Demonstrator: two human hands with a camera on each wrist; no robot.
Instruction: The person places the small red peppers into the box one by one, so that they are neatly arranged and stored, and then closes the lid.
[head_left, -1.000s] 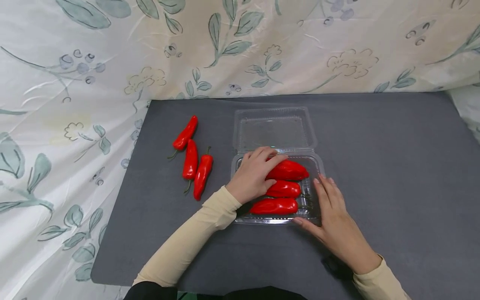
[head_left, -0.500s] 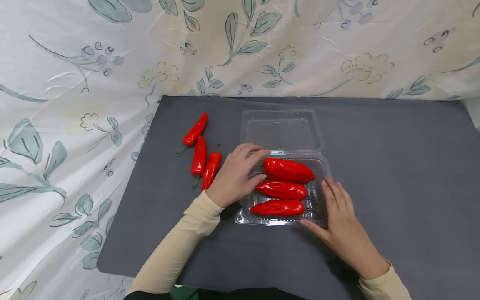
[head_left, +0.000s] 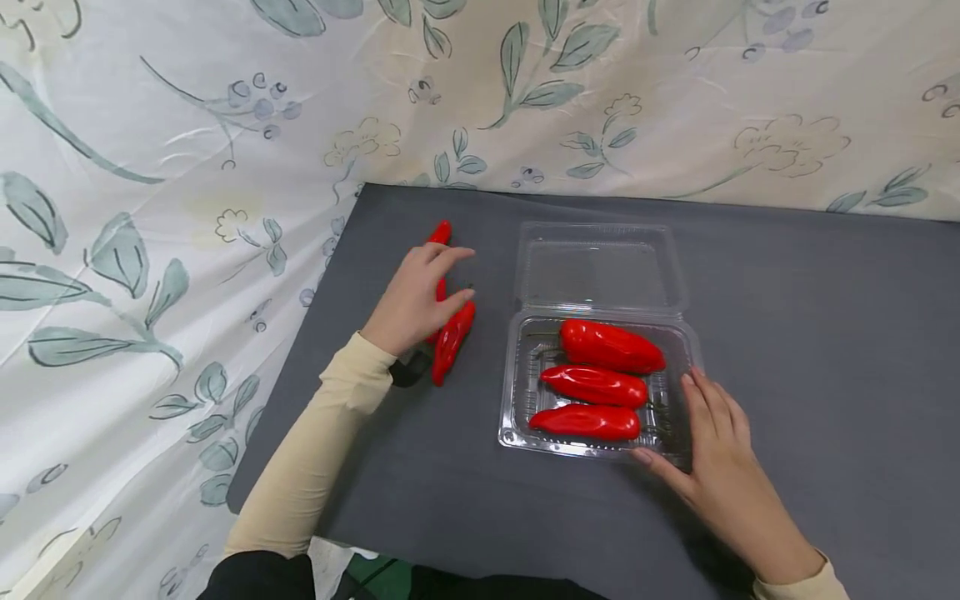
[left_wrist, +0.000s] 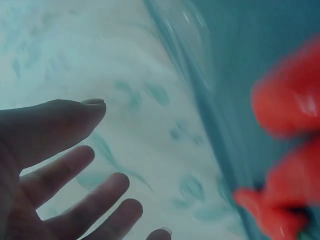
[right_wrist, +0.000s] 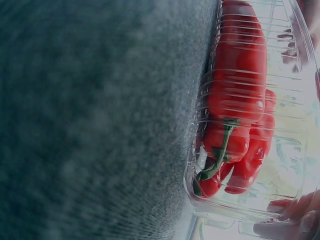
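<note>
Clear plastic tray (head_left: 517, 375), partly filled; clock positions are read from its centre in the head view. Three packed peppers (head_left: 595, 386) lie inside, side by side, roughly along the 9-to-3 line; I judge the filling about half done. Left over at 10 o'clock on the surface (head_left: 825, 350) are the loose peppers (head_left: 453, 342): three red portions show, partly covered by my left grip (head_left: 412, 300). That grip is released, fingers parted and holding nothing, above them; whether it touches one I cannot tell. My right grip (head_left: 731, 467) is likewise released, straight fingers at the tray's wall at 3 o'clock, thumb at the near rim at 5 o'clock, apparently steadying it. The lid (head_left: 600, 275) lies folded back at 12 o'clock, so closing is undone.

Materials: tray and lid are thin and transparent, joined along a shared edge, the tray's ribbed walls catching bright lines. The peppers are glossy and tapered; in the right wrist view a green stem (right_wrist: 220, 159) curves behind the ribs. The surface is matt, dark grey, finely grained; beyond it hangs a wrinkled floral cloth (head_left: 525, 50).
</note>
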